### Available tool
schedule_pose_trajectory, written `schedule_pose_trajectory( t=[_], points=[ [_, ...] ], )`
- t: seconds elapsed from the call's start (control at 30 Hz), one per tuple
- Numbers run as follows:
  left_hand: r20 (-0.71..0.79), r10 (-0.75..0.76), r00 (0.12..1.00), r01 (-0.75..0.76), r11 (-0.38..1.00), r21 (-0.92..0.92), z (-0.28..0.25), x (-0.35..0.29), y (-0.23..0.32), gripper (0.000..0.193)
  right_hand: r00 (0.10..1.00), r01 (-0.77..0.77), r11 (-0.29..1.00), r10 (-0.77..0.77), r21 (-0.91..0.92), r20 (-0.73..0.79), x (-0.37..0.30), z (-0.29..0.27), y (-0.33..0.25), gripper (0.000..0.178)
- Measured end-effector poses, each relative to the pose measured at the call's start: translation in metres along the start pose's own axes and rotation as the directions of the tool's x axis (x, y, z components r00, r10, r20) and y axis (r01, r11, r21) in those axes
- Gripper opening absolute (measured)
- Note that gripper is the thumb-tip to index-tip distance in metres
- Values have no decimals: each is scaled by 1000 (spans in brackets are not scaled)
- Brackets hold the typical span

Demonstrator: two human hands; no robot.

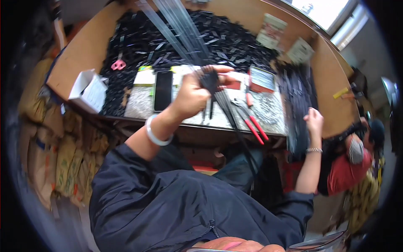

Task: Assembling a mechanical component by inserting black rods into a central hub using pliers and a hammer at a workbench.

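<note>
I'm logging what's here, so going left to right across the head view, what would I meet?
White box, pink-handled scissors, black phone, left hand, red-handled pliers, right hand.

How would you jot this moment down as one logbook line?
left hand: gripping black strips | right hand: beside long dark strips, grip unclear | nearby: phone, red-handled pliers, pink-handled scissors

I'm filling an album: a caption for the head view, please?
Left grip holds thin black strips above a cluttered workbench; right grip is near more dark strips.
</note>
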State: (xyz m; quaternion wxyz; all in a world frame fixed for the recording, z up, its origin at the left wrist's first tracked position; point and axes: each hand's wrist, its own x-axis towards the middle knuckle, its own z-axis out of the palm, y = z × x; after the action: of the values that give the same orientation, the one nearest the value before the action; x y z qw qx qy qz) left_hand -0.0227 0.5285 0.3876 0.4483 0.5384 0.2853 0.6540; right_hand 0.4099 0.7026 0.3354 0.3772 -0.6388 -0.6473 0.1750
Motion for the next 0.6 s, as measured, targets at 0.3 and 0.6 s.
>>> schedule_pose_trajectory(
  t=[0.3, 0.6],
  points=[
    [13, -105, 994, 104, 992, 66, 19, 5, -5, 31, 866, 193, 930, -312, 314, 391, -99, 38, -104, 38],
    [13, -48, 999, 42, 956, 291, 15, 1, -30, 28, 507, -378, 693, -399, 613, 764, -193, 42, -176, 27]
  ],
)
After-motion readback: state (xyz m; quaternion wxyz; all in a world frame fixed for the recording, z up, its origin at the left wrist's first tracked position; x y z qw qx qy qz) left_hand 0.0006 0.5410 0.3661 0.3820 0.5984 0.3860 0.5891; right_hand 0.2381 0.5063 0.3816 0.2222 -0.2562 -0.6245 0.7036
